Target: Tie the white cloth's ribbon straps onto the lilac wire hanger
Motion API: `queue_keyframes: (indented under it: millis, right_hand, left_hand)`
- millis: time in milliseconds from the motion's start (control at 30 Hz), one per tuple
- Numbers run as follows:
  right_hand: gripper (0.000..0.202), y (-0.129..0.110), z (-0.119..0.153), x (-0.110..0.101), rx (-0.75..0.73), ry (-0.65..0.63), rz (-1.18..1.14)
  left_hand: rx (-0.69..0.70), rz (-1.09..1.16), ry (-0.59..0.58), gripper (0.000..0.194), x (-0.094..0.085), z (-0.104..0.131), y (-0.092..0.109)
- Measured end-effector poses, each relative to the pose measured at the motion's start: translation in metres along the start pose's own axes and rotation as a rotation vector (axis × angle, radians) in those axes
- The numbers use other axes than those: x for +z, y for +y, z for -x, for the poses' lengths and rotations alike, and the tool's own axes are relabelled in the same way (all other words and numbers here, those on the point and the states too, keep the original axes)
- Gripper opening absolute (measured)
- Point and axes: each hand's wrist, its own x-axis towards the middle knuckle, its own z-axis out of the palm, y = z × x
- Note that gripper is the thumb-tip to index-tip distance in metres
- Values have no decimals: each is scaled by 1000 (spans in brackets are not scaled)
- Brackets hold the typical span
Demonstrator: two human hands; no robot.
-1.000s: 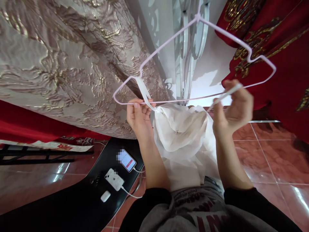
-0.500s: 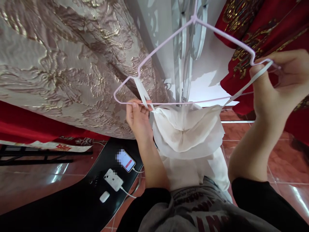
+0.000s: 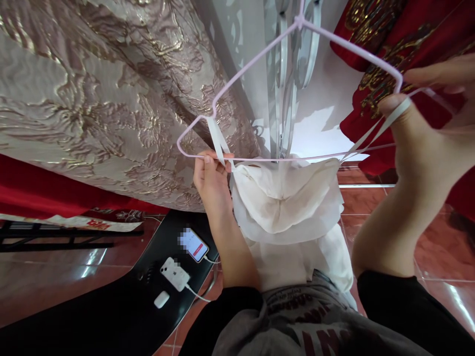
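A pale purple hanger (image 3: 256, 58) spans the upper middle of the head view. Below its bottom bar hangs a white garment (image 3: 289, 212) with thin straps. The left strap (image 3: 216, 136) loops over the hanger's left notch. My left hand (image 3: 215, 180) is closed round the left end of the bottom bar, beside that strap. On the right, the other strap (image 3: 395, 113) runs over the thumb of my right hand (image 3: 426, 113), close to the hanger's right notch. The fingers of my right hand are behind the hanger's end and partly blurred.
Embroidered pinkish fabric (image 3: 92, 99) hangs at the left, red fabric with gold beading (image 3: 386, 64) at the right. Two phones (image 3: 195, 244) with cables and a small white case (image 3: 162, 299) lie on a black bench (image 3: 111, 306). Behind the hanger are white metal bars (image 3: 272, 99).
My right hand has moved slightly, its thumb drawing the right strap off the hanger's end and a little to the left. The hanger has shifted slightly right. My left hand keeps its hold.
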Motion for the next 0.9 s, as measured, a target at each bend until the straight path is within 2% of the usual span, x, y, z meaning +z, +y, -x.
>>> queue_keyframes:
  millis: [100, 167, 233, 267, 367, 400, 433, 567, 733, 900]
  right_hand:
    - [41, -3, 12, 9, -295, 3, 69]
    - [38, -3, 22, 17, -379, 94, -27]
    - [33, -2, 31, 27, -389, 74, -142]
    - [33, -1, 35, 33, -374, -5, -188]
    - [34, 5, 46, 50, -324, -438, -182]
    - [34, 7, 48, 55, -309, -539, -141]
    - [34, 10, 50, 59, -296, -583, -98]
    - [25, 14, 58, 64, -208, -478, -71]
    - [31, 8, 65, 62, -189, -573, -135]
    - [36, 7, 70, 65, -201, -583, -135]
  left_hand:
    - [-33, -8, -4, 36, 2, 2, 4]
    - [-62, -7, -12, 35, 4, 5, 6]
    - [-79, -17, -12, 34, 6, 8, 5]
    - [-81, -33, -5, 33, 7, 9, 4]
    - [-92, -131, 27, 30, 5, 13, 2]
    - [-104, -172, 26, 29, 3, 15, 2]
    - [-122, -210, 15, 27, 1, 16, 4]
    - [-185, -294, -57, 29, -6, 21, 27]
    - [-189, -383, -179, 29, -8, 20, 60]
    - [-116, -416, -216, 35, -7, 9, 73]
